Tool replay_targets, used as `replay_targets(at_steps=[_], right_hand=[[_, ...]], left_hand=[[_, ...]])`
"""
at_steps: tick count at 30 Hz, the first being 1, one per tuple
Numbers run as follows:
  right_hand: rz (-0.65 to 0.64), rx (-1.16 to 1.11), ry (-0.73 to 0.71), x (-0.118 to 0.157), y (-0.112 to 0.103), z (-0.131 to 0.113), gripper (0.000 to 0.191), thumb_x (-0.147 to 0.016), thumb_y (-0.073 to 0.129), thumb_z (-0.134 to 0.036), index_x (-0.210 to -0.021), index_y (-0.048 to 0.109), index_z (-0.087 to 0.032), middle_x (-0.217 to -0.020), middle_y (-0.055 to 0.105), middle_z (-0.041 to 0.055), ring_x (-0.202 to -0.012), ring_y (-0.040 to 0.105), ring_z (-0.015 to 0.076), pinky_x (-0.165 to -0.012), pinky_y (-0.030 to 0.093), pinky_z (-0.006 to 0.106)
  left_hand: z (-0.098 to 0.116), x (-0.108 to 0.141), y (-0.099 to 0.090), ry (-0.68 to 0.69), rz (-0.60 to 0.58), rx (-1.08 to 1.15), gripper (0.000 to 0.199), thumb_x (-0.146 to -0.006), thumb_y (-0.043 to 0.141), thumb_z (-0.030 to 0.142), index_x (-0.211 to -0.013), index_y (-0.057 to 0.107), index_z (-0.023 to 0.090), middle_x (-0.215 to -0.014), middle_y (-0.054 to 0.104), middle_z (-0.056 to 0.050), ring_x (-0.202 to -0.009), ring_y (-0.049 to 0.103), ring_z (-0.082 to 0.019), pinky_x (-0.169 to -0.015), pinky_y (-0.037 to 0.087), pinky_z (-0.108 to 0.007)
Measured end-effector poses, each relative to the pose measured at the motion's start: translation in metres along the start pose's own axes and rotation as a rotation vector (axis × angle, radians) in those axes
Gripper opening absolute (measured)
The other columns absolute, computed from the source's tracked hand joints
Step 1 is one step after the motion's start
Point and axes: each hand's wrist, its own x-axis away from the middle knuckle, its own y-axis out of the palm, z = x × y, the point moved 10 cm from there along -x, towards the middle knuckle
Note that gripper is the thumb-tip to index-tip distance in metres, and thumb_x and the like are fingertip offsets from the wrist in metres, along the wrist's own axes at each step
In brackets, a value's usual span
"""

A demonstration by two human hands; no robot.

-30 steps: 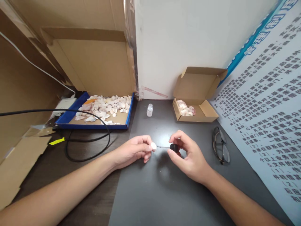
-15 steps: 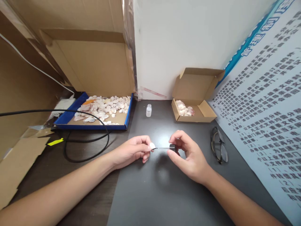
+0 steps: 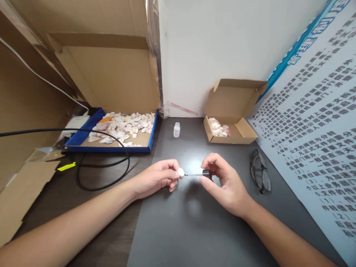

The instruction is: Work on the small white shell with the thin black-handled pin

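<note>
Smooth dark grey desk covering (image 3: 167, 237) spreads beneath the two hands, with a pale wall (image 3: 217, 44) behind. Nearest, the left hand (image 3: 161, 176) pinches a small white shell (image 3: 181, 172) between thumb and fingertips. The right hand (image 3: 225, 185) grips the black cap (image 3: 206, 173) of an applicator between thumb and fingers, its palm turned inward. The shell lies straight to the left of that right-hand grip, out along the rod (image 3: 194, 175), whose long axis runs nearly level from the cap to a dark tip (image 3: 185, 175). The tip sits at the shell's right edge; whether it touches is too fine to tell. Half a second earlier the tip overlapped the shell's lower part; now it is drawn slightly rightward, while the left hand's pinch looks much the same.

Right of the right-hand grip rest folded glasses (image 3: 266, 181), and left of the left-hand pinch loops a black cable (image 3: 129, 159). Beyond the shell stands an open, upright glass bottle (image 3: 177, 130). Farther off, ahead and left of the pinch, a blue-edged box (image 3: 108, 149) holds many shells; ahead and right of the cap, a smaller cardboard box (image 3: 233, 140) holds a few more.
</note>
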Motion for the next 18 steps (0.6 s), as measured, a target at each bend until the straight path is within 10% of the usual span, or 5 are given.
replay_targets(at_steps=[18], right_hand=[[0.013,0.068,-0.047,-0.0005,-0.001,-0.0022,0.013,-0.083,0.057,-0.016,-0.091,0.05,-0.023,-0.077,0.045,-0.0028,-0.061,0.046,0.0114,-0.053,0.043,0.024]], left_hand=[[-0.0013,-0.0007,-0.0007,0.0,-0.004,-0.005,0.011,-0.08,0.067,0.018,-0.082,0.057,0.014,-0.074,0.055,0.001,-0.058,0.05,-0.007,-0.056,0.043,-0.021]])
